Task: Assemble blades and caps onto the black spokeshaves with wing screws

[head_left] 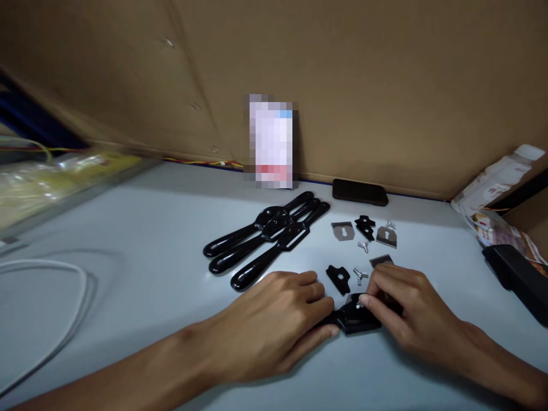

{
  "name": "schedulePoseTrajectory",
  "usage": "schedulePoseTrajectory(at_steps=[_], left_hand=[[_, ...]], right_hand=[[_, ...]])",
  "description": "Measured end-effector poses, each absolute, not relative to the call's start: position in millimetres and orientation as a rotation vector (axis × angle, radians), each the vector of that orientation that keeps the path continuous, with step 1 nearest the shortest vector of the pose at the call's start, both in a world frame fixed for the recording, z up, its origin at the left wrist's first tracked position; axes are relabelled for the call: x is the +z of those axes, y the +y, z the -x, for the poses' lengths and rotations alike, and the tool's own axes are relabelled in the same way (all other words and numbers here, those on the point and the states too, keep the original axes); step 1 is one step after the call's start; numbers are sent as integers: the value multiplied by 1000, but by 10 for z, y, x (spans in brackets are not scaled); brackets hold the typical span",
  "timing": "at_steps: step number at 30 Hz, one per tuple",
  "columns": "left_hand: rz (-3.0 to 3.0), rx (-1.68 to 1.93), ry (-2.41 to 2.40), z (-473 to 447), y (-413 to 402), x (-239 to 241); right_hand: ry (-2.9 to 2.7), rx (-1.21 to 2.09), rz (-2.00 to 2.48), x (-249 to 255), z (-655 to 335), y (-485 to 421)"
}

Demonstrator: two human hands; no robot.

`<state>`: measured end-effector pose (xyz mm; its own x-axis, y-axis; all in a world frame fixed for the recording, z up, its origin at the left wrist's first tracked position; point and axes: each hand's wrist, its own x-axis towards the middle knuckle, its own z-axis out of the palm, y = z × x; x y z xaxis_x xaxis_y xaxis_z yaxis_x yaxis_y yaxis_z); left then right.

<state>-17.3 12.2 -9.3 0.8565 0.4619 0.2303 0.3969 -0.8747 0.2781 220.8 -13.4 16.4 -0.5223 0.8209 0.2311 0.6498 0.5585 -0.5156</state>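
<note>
My left hand (295, 319) is closed around one handle of a black spokeshave (362, 326) low on the table. My right hand (400, 299) pinches at the middle of that spokeshave, on a small silvery wing screw (358, 305) mostly hidden by the fingertips. A bit of blade edge shows beside it. Just beyond the hands lie a black cap plate (338, 279), a loose wing screw (360, 276) and a blade (381, 260) partly covered by my right hand. Farther back are two slotted blades (343, 231), black cap plates (365, 230) and more wing screws (363, 246).
Three black spokeshave bodies (280, 237) lie side by side behind my left hand. A dark phone (360, 192) rests by the cardboard wall (385, 85), near a blurred-out upright packet (274, 142). A white cable (81, 297), plastic bags (55, 182), a bottle (496, 180) and a black object (516, 282) line the sides.
</note>
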Motion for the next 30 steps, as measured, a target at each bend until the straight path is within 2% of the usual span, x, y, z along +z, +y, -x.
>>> schedulePoseTrajectory(at_steps=[2,4,11,16,21,25,30], left_hand=[[-2807,434,658,170,122,-86],[-2802,442,656,170,123,-85],[-2794,439,656,183,122,-117],[-2801,423,659,181,126,-99],[-2806,456,650,185,120,-88],[-2808,448,652,194,118,-98],[-2810,459,654,189,128,-108]], right_hand=[[-2434,327,1119,157,-2209,-168],[-2464,275,1065,154,-2212,-190],[-2475,477,934,164,-2239,-165],[-2482,196,1002,142,-2269,-133],[-2479,444,949,168,-2262,-149],[-2319,471,1082,177,-2247,-124],[-2383,618,1116,140,-2219,-122]])
